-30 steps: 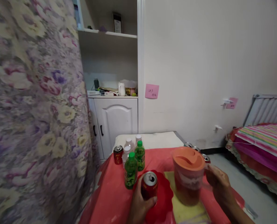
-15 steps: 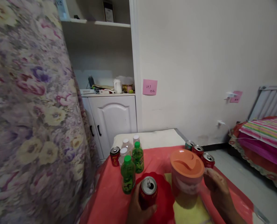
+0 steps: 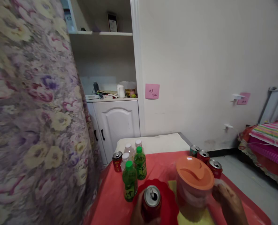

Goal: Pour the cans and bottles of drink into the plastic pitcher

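"So, nearest us, what is the left grip [image 3: 136,214] doing?"

"Closed round an opened can [image 3: 152,207], upright above the red scalloped plate [image 3: 171,201]. I can't tell whether the can touches it."

"And the right grip [image 3: 229,201]?"

"Curled at the handle side of the clear pitcher [image 3: 191,198], apparently closed on it. The orange lid [image 3: 195,172] is on, and the pitcher is over the yellow cloth [image 3: 208,217], right of the can. Whether its base rests there, I can't tell."

"Which step is that, then?"

"I'd call it holding both: can left, pitcher right."

"What does moving either call for?"

"The can kept level, since its top is open, and a firm hold on the handle, I'd judge."

"Anything farther off?"

"Two green bottles [image 3: 129,184] stand left on the red-covered tabletop [image 3: 108,204], with white-capped bottles [image 3: 125,164] and a dark-topped can [image 3: 117,164] close by. Three more cans [image 3: 215,168] line the far right, beyond the pitcher. Farthest, a pink note [image 3: 152,91] hangs on the wall [image 3: 199,62]."
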`<state>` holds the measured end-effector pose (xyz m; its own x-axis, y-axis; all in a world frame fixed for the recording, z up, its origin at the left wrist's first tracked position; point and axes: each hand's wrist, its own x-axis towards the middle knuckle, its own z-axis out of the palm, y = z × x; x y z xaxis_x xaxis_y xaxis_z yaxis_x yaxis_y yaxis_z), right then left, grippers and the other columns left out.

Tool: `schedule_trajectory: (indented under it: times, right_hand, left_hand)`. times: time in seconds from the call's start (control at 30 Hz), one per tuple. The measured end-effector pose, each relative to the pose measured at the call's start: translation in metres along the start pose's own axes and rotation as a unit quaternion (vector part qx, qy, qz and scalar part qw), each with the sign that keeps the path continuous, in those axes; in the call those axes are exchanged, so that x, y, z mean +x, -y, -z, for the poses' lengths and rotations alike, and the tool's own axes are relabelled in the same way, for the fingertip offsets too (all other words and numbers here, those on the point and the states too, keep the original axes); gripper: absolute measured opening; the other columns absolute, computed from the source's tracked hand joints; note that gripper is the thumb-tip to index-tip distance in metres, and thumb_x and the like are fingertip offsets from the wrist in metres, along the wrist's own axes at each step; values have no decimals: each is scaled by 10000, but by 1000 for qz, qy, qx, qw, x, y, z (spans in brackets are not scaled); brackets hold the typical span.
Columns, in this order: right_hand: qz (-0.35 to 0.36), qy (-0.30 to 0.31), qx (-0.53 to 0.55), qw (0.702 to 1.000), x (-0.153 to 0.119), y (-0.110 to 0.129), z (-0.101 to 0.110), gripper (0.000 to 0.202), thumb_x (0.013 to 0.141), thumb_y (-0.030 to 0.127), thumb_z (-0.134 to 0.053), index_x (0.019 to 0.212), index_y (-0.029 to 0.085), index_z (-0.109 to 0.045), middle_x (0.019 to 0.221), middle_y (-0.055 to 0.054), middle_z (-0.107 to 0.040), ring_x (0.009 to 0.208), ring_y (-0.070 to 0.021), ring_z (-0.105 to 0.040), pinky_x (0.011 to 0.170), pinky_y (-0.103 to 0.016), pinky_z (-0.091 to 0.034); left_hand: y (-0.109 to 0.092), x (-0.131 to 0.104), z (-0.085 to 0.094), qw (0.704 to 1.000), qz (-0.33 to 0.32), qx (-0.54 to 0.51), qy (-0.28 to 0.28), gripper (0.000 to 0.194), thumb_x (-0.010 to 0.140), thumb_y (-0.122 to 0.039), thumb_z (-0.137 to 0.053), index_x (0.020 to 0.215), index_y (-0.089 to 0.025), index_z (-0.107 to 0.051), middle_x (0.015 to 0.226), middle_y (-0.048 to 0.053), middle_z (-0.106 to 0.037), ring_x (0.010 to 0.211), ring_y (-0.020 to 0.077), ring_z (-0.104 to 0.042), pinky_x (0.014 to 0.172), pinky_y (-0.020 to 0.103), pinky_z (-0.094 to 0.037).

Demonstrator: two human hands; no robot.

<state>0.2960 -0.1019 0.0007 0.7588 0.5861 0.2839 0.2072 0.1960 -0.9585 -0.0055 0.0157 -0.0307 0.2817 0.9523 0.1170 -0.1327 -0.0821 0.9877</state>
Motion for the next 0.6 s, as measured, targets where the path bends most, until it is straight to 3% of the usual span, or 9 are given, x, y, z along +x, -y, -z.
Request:
schedule_trajectory:
  times: [0.17,0.27,0.43,0.6]
  right_hand:
    - [-5,23,-40,999,-1,-2,7,491,788,705,-594,796,220,-674,718,-36,-691,673,-223,-642,587,-278,-526]
    - [-24,21,-34,999,0,-12,11,516,743,686,-652,951,215,-694,915,-72,-762,865,-281,-706,657,-293,-573]
    - [-38,-3,-28,999,-10,-17,20,646,716,686,-676,1156,214,-658,1228,-104,-726,1184,-340,-646,861,-324,-592]
    - [-33,-56,-57,996,-35,-15,40,614,705,653,-708,1138,225,-629,1201,-149,-715,1139,-387,-663,868,-415,-603]
  left_hand:
    - [-1,-1,-1,1000,-11,-8,26,938,443,-378,-924,1296,-171,-593,1319,169,-686,1314,419,-561,1155,508,-396]
    - [-1,0,0,999,-21,-12,48,974,440,-449,-928,1309,-171,-584,1321,177,-680,1310,425,-564,1144,501,-411]
    - [-8,-2,-1,998,-22,-7,53,966,465,-481,-921,1318,-183,-581,1345,172,-665,1319,429,-555,1135,503,-425]
    - [-22,-6,-2,997,-21,-22,66,932,501,-434,-914,1325,-171,-565,1373,192,-644,1344,434,-531,1149,519,-408]
